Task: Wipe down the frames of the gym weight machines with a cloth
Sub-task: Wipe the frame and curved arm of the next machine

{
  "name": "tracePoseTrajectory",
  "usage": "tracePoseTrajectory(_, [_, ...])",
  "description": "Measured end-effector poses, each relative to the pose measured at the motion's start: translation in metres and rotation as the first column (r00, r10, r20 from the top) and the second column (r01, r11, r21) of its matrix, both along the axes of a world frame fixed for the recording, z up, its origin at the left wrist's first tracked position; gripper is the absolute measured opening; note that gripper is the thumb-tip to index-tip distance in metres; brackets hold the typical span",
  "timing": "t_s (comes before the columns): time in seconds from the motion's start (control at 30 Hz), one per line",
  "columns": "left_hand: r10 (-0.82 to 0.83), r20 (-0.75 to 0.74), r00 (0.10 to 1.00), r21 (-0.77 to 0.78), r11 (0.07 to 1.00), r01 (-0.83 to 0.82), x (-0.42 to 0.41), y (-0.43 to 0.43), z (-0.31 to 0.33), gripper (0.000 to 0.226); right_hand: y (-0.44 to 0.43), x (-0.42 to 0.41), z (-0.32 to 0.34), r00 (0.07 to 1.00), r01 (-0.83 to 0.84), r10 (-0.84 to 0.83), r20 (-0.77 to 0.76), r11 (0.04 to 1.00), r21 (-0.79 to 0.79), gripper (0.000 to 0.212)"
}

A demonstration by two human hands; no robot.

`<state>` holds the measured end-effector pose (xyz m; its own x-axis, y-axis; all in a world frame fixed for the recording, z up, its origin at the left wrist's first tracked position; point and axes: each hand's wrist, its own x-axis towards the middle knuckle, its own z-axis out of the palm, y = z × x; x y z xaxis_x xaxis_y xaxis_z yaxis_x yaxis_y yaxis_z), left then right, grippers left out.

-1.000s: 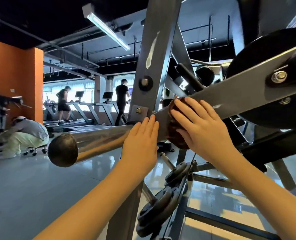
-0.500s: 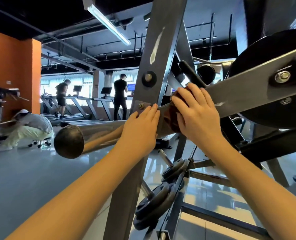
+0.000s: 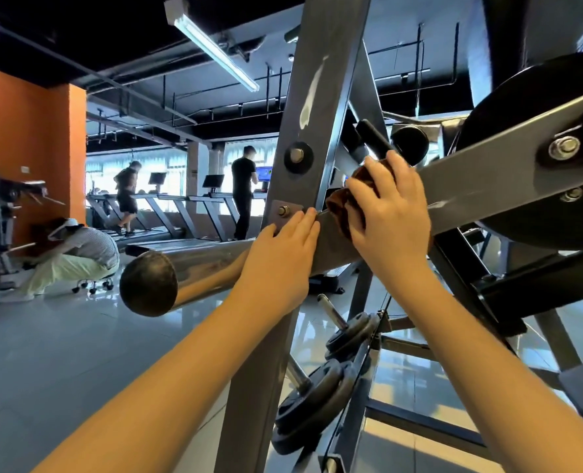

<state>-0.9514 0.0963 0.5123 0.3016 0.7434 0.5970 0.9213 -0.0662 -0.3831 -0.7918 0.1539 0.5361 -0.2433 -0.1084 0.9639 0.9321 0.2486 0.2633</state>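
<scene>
At centre frame, on the near weight machine, both hands work at the joint where the sloping arm (image 3: 495, 172) crosses the grey post (image 3: 321, 90). Left hand (image 3: 280, 264): released, fingers straight and close together, laid flat on the arm just right of the chrome sleeve (image 3: 201, 266). Its fingertips (image 3: 309, 216) reach the small bolted plate on the post, beside the bolt (image 3: 283, 210); it holds nothing. Right hand (image 3: 391, 216): fingers spread and curved over the bunched brown cloth (image 3: 344, 208), grasping it and pressing it against the arm's face just right of the post. The cloth shows only at the left of this hand, between the two hands; the rest is hidden under the palm. The sleeve runs down to the left and ends in a dark round cap (image 3: 148, 283). A large black disc (image 3: 539, 107) sits behind the arm at far right, with two hex bolts on the arm in front of it. Small plates (image 3: 317, 397) hang on pegs low on the frame, below the hands. A pale streak marks the post above its upper bolt. No brand shows on the frame surfaces in view. A small label (image 3: 25, 169) on the orange wall at far left and a blue screen (image 3: 264, 174) by the far treadmills are too small to read.
</scene>
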Motion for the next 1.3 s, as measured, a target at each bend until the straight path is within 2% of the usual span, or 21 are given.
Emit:
tracePoseTrajectory(0.07, [0.005,-0.004,1.0,0.002,1.0,-0.005,0.0,-0.001,0.0,0.07,0.004,0.0,-0.017,0.999,-0.016,0.017,0.028,1.0,-0.015,0.028])
tracePoseTrajectory(0.2, [0.01,-0.017,1.0,-0.001,1.0,-0.01,0.001,-0.002,0.0,0.07,0.001,0.023,-0.038,0.978,0.004,-0.006,0.208,1.0,0.012,0.025])
tracePoseTrajectory(0.27, [0.015,-0.025,1.0,0.005,1.0,-0.015,0.001,-0.001,-0.001,0.069,0.0,0.026,-0.016,0.989,0.001,-0.008,0.147,0.999,0.045,0.024])
tracePoseTrajectory(0.37, [0.024,-0.037,0.999,0.028,0.999,-0.023,0.0,0.001,-0.003,0.069,-0.001,0.014,0.006,0.996,-0.005,0.011,-0.09,0.998,0.064,0.024])
tracePoseTrajectory(0.4, [0.027,-0.04,0.999,0.031,0.999,-0.025,0.0,0.001,-0.003,0.069,0.0,0.008,0.0,0.993,-0.019,0.026,-0.119,0.998,0.059,0.025])
tracePoseTrajectory(0.43, [0.029,-0.04,0.999,0.032,0.999,-0.027,0.0,0.001,-0.003,0.069,0.002,0.004,-0.01,0.995,-0.034,0.037,-0.095,0.999,0.04,0.026])
tracePoseTrajectory(0.53, [0.034,-0.048,0.998,0.031,0.999,-0.033,0.001,0.001,-0.004,0.069,0.003,0.015,-0.037,0.991,-0.028,0.025,0.133,0.999,0.022,0.026])
tracePoseTrajectory(0.57, [0.038,-0.054,0.998,0.032,0.999,-0.036,0.001,0.001,-0.004,0.069,0.001,0.023,-0.036,0.987,-0.023,0.018,0.16,0.999,0.032,0.025])
tracePoseTrajectory(0.63, [0.044,-0.067,0.997,0.039,0.998,-0.041,0.001,0.001,-0.005,0.068,-0.002,0.032,-0.024,0.995,-0.026,0.021,0.099,0.998,0.052,0.024])
tracePoseTrajectory(0.7, [0.048,-0.073,0.996,0.046,0.998,-0.045,0.001,0.002,-0.005,0.068,-0.003,0.025,-0.014,0.999,-0.022,0.024,-0.046,0.998,0.056,0.026])
tracePoseTrajectory(0.77, [0.051,-0.069,0.996,0.048,0.998,-0.047,0.001,0.003,-0.005,0.068,-0.001,0.01,-0.015,0.991,-0.015,0.022,-0.128,0.998,0.055,0.029])
tracePoseTrajectory(0.87, [0.053,-0.062,0.997,0.046,0.998,-0.05,0.001,0.002,-0.005,0.068,0.005,0.007,-0.02,0.995,-0.027,0.031,-0.096,0.999,0.046,0.034])
tracePoseTrajectory(1.0, [0.055,-0.053,0.997,0.04,0.998,-0.053,0.002,0.002,-0.005,0.068,0.004,0.02,-0.042,0.997,-0.039,0.041,-0.061,0.999,0.037,0.03])
tracePoseTrajectory(1.2, [0.068,-0.067,0.995,0.058,0.996,-0.064,0.002,0.003,-0.008,0.068,0.009,-0.012,-0.009,0.991,0.001,0.001,-0.133,1.0,0.013,0.031])
tracePoseTrajectory(1.3, [0.065,-0.067,0.996,0.064,0.996,-0.061,0.002,0.004,-0.008,0.069,0.01,-0.008,-0.032,0.992,-0.032,0.031,-0.121,0.999,-0.01,0.034])
